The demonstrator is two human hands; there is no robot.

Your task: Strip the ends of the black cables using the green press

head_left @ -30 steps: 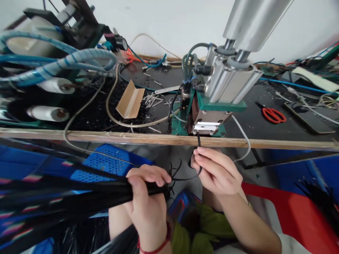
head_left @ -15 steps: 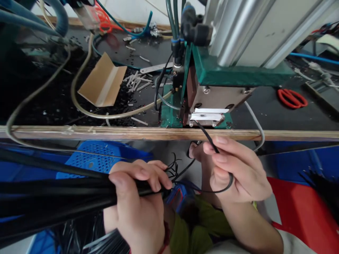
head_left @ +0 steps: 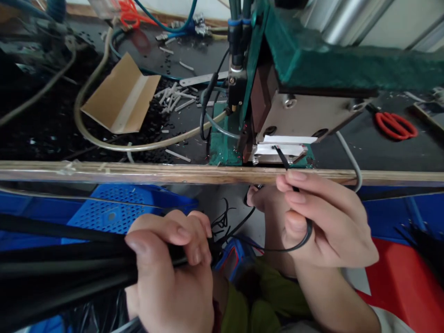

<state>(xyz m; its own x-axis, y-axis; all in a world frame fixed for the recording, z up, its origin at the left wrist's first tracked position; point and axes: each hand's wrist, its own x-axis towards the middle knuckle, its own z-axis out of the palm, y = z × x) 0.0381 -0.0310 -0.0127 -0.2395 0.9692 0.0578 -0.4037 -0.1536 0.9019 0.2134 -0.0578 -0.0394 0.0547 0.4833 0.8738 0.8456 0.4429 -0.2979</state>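
Note:
My left hand (head_left: 169,263) is wrapped round a thick bundle of black cables (head_left: 62,259) that runs off to the left. Thin black ends stick out beyond its fingers. Pinched in the fingers of my right hand (head_left: 322,217) is one thin black cable (head_left: 282,157), which loops back under that hand toward the bundle. The cable's tip lies at the white strip (head_left: 294,149) on the lower jaw of a green-framed press (head_left: 291,118). I cannot tell whether the tip touches the strip. A second white strip edges the metal block just above.
A wooden bench edge (head_left: 173,171) runs across in front of the press. On the bench lie a folded cardboard piece (head_left: 121,97), short grey tube pieces (head_left: 173,97), black scraps and red-handled scissors (head_left: 395,125). Below are a blue perforated stool (head_left: 111,208) and a red surface (head_left: 402,282).
My right hand has moved slightly right, and the cable tip has shifted from the strip's lower left edge onto its face. The view has come closer to the press. Both hands keep their hold.

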